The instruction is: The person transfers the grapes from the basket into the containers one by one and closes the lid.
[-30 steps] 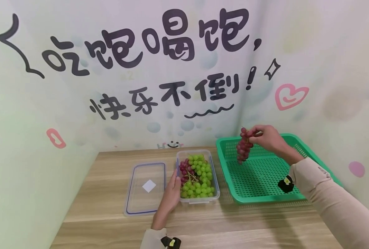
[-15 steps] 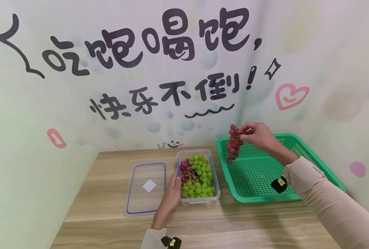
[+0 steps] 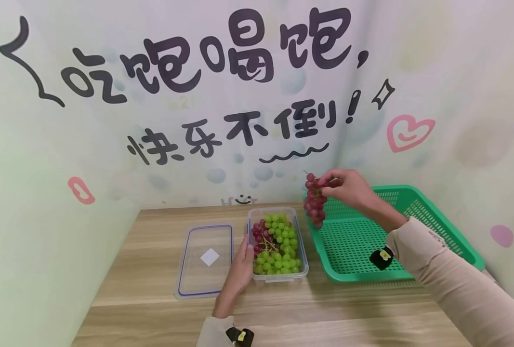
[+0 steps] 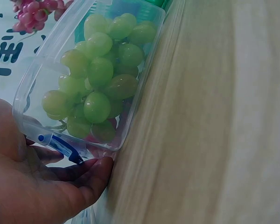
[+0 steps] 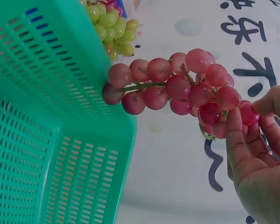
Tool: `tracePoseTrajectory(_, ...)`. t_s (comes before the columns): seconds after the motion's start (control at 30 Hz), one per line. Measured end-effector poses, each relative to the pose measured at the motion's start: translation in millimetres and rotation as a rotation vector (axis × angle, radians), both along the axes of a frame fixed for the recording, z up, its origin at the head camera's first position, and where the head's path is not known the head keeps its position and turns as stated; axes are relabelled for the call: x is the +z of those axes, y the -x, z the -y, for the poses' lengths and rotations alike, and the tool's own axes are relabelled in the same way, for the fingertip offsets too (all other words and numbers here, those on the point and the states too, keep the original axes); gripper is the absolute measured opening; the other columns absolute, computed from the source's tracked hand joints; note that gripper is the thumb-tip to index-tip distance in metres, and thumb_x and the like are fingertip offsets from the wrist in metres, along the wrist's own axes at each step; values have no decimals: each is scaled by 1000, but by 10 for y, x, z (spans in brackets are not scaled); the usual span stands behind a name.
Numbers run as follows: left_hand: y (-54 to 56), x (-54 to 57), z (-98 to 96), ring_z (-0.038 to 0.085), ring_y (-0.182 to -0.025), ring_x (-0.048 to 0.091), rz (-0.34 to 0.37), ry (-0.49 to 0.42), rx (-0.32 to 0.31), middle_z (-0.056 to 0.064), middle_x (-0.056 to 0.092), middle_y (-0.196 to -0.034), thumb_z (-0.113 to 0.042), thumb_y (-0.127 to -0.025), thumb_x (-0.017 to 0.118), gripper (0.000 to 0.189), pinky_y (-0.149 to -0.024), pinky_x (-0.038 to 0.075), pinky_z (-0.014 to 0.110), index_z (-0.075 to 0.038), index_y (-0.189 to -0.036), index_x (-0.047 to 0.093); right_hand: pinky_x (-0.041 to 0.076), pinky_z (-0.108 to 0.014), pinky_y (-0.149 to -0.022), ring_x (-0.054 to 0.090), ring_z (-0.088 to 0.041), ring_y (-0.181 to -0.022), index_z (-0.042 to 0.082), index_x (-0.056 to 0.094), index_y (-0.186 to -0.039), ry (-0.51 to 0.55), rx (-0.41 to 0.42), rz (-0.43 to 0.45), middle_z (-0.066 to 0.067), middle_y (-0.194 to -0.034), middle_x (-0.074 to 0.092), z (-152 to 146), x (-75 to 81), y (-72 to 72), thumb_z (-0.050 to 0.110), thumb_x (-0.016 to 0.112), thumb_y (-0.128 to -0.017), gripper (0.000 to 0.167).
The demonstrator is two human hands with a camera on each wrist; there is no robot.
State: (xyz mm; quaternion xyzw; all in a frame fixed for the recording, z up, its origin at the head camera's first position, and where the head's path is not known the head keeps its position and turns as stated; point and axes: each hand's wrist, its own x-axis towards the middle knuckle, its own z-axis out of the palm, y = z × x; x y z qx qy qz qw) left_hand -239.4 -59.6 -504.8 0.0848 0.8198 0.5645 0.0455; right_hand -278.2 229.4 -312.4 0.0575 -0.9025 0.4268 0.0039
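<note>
In the head view, my right hand (image 3: 348, 188) pinches a bunch of red grapes (image 3: 315, 200) between thumb and fingers. It hangs over the left back rim of a green basket (image 3: 356, 277). The right wrist view shows the same bunch (image 5: 177, 86) with its green stem, fingertips on one grape. My left hand (image 3: 240, 267) rests against the left wall of a clear plastic container (image 3: 284, 278), near a blue-edged latch (image 4: 63, 147). Inside lie green grapes (image 3: 284, 236) and, on the left, red grapes (image 3: 258, 231). The left fingertips touch the container's lower side.
Left of the container, a clear lid (image 3: 196, 241) with a blue seal and a white diamond label lies on the wooden table (image 3: 144, 289). A wall (image 3: 196, 188) with black lettering rises behind the table. The basket stands close to the container's right side.
My right hand has carried the red grape bunch leftward, from above the basket's interior to its left rim, towards the container. The left hand stays at the container's side.
</note>
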Motion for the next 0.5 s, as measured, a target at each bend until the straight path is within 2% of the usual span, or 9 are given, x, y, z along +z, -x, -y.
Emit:
tracePoseTrajectory(0.27, 0, 25, -1, 44, -148, 18, 8, 0, 1, 24, 18, -162, -23, -110, 23, 53, -121, 16, 58, 0, -157, 15, 52, -31, -80, 66, -26, -100, 6, 68, -104, 48, 28, 12, -13, -112, 71, 149, 48, -6, 13, 66, -92, 14)
tracePoseTrajectory(0.5, 0, 30, 1, 43, -148, 19, 7, 2, 4, 24, 19, -162, -22, -110, 23, 53, -121, 17, 58, 0, -157, 15, 55, -31, -78, 67, -24, -93, 5, 69, -101, 103, 75, 4, -13, -108, 71, 302, 11, 5, 8, 67, -91, 11)
